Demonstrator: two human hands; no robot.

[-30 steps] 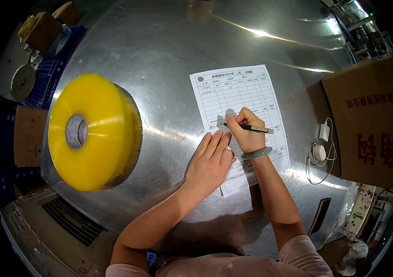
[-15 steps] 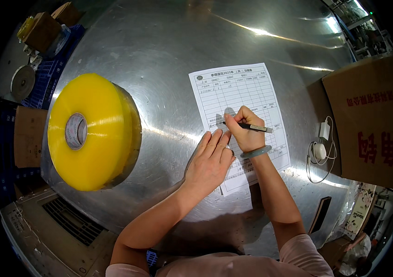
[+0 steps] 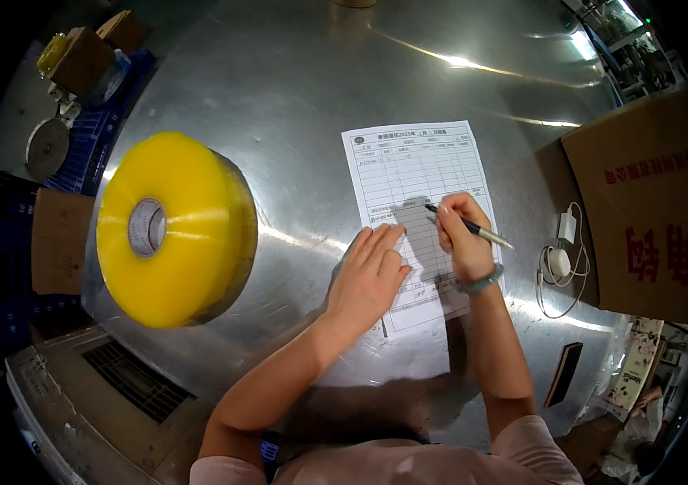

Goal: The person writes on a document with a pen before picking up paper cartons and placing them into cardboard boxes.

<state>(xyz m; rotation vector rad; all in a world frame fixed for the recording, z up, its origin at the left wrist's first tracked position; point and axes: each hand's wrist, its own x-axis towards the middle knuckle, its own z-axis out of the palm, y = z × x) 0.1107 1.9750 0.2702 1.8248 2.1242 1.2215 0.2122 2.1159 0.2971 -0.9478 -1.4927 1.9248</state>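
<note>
Pen [image 3: 487, 234] in narrow pinch of right hand [image 3: 467, 244] | ruled form [image 3: 409, 171] partly under flat, outstretched left hand [image 3: 369, 281] | for neatness: press form still, write lightly along rows

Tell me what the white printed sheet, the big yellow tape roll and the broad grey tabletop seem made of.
White printed rectangular sheet: most likely paper, matte, thin, with handwritten marks.
Big yellow ring-shaped tape roll: probably plastic film, glossy; a bright streak crosses its face.
Broad grey tabletop: likely bare metal, perhaps steel, semi-polished; fine scratches show, and it throws back bright light streaks.
</note>
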